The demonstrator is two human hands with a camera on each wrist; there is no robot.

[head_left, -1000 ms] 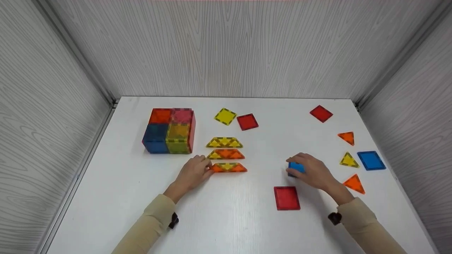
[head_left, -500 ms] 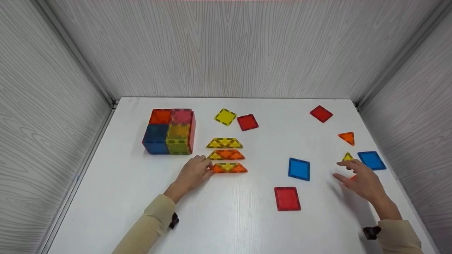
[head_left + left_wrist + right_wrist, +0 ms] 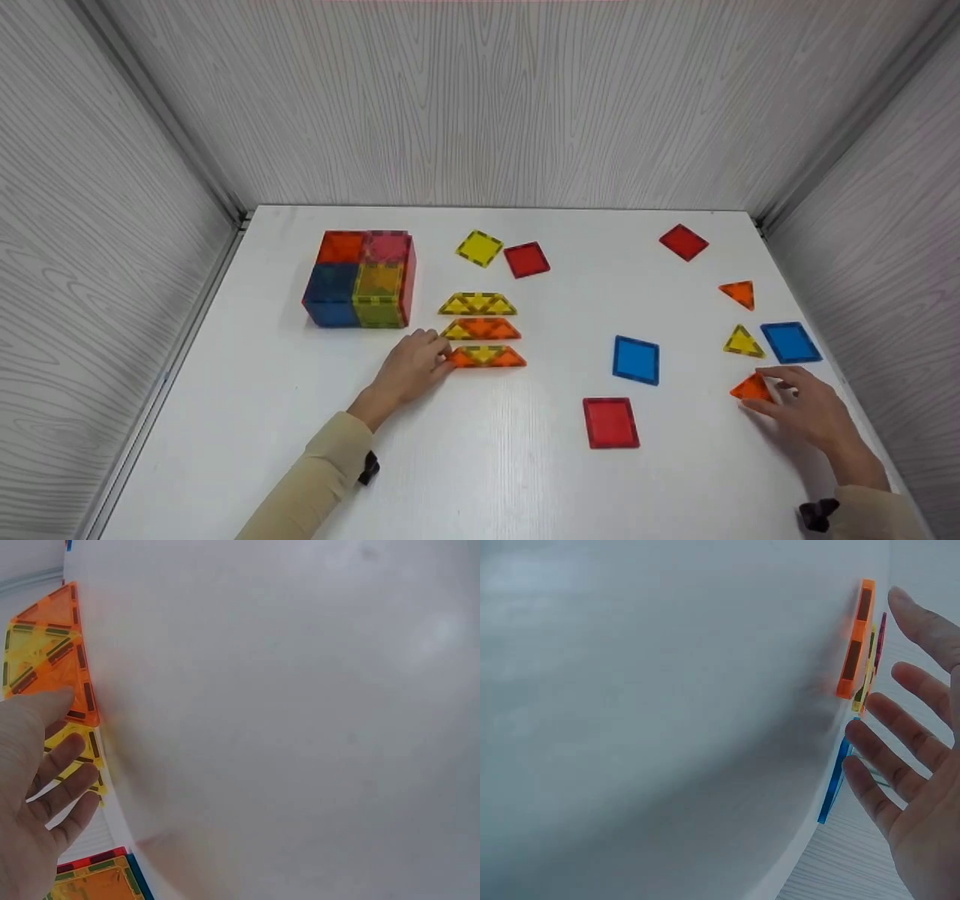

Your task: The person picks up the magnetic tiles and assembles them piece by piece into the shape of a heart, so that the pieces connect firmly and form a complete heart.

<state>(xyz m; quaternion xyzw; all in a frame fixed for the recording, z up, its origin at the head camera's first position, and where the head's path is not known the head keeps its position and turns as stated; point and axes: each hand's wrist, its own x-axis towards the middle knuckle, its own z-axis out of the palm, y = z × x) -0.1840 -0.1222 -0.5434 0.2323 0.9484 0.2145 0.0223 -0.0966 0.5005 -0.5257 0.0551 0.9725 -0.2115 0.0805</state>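
Observation:
At the left end of the front strip of magnetic tiles, my left hand pinches an orange triangle; the strip is orange, yellow, orange and stands up. In the left wrist view my thumb lies on that orange tile, and other fingers reach behind it. Two similar strips stand behind, one yellow and orange, one all yellow. On the right, my right hand hovers with spread fingers over an orange triangle tile. The right wrist view shows a gap between those fingers and the tile.
A box of coloured tiles stands at the left. Loose squares lie around: blue, large red, yellow, small red, far red, right blue. Yellow and orange triangles lie right.
My right hand has let go of the blue square, leaving it behind the red square, and has moved right to the orange triangle. My left hand stays at the front strip.

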